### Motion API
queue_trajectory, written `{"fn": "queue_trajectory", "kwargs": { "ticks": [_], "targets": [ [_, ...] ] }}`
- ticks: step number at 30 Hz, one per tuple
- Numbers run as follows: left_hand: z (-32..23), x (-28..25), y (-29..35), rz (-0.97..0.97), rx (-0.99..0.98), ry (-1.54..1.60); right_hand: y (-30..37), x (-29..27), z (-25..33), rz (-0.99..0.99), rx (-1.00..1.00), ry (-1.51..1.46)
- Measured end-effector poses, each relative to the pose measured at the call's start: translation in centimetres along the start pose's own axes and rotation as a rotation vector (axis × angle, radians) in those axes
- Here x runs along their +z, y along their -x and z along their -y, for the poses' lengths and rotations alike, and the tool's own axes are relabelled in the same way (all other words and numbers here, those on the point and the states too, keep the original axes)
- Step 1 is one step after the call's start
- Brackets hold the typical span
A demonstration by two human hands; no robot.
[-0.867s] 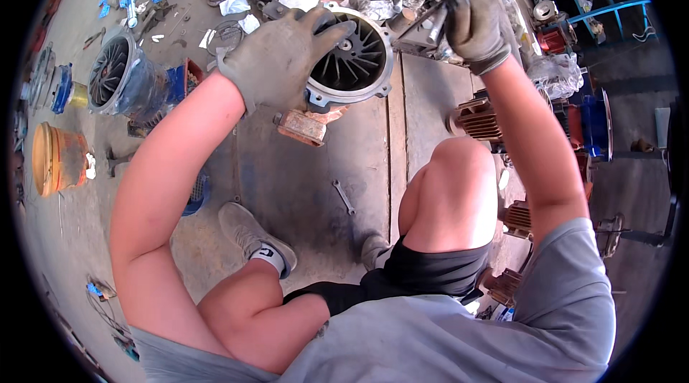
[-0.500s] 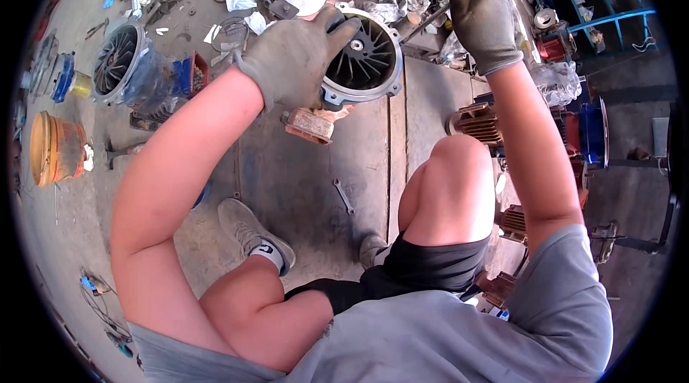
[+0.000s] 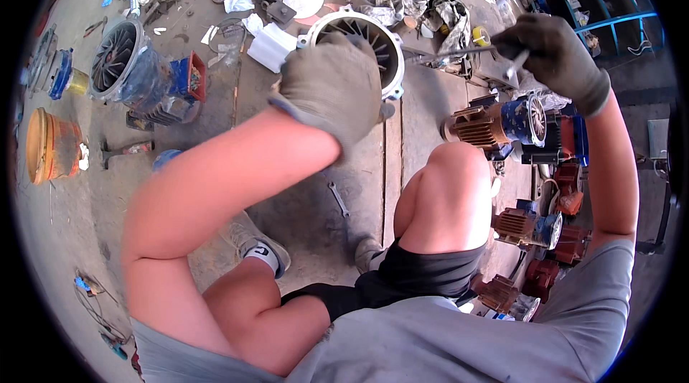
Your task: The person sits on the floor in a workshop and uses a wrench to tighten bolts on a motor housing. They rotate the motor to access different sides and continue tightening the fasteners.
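My left hand (image 3: 330, 85), in a grey-brown work glove, lies over the near left rim of a round motor housing (image 3: 394, 80) and grips it, fingers bent toward its opening. Finned, dark blades show inside; the glove hides much of the housing. Out to the right, my gloved right hand (image 3: 549, 53) is closed round a thin metal rod with a crosswise handle (image 3: 459, 51). The rod runs nearly level, its far end at the housing's right flange; whether it touches is hard to tell. An open-end wrench (image 3: 338, 200) lies on the floor between my feet.
At left stand another bladed motor (image 3: 125, 60), an orange bucket (image 3: 54, 146) and a hammer (image 3: 129, 150). Several finned motors (image 3: 481, 124) line the right, by a blue metal rack (image 3: 617, 20). Scrap parts and crumpled plastic (image 3: 409, 2) cover the floor beyond the housing.
My right hand has swung right and toward me, bringing the rod from steeply slanted to nearly level. My left hand has shifted right over the housing, its forearm now lying more across.
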State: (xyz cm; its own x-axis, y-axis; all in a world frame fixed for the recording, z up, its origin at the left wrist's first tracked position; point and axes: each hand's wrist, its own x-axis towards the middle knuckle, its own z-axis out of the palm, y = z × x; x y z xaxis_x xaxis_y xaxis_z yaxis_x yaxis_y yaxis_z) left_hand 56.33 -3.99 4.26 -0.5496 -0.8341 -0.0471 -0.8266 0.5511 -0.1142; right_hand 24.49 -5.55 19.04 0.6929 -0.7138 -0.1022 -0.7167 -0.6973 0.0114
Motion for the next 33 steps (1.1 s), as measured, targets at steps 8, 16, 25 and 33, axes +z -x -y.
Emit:
{"fn": "queue_trajectory", "kwargs": {
  "ticks": [8,16,25,33],
  "targets": [
    [5.8,4.7,-3.0,-0.076,0.339,0.013,1.5,1.8,4.8,-0.030,-0.071,-0.047],
    [5.7,6.9,-4.4,-0.092,0.342,0.104,1.0,5.8,4.9,0.002,-0.141,0.012],
    [5.7,5.7,-4.3,-0.070,0.311,0.097,-1.1,5.8,7.5,0.083,-0.362,0.374],
    [6.5,7.9,-3.2,-0.365,0.377,0.031,-3.8,6.2,7.0,-0.057,-0.362,0.471]
  ]
}}
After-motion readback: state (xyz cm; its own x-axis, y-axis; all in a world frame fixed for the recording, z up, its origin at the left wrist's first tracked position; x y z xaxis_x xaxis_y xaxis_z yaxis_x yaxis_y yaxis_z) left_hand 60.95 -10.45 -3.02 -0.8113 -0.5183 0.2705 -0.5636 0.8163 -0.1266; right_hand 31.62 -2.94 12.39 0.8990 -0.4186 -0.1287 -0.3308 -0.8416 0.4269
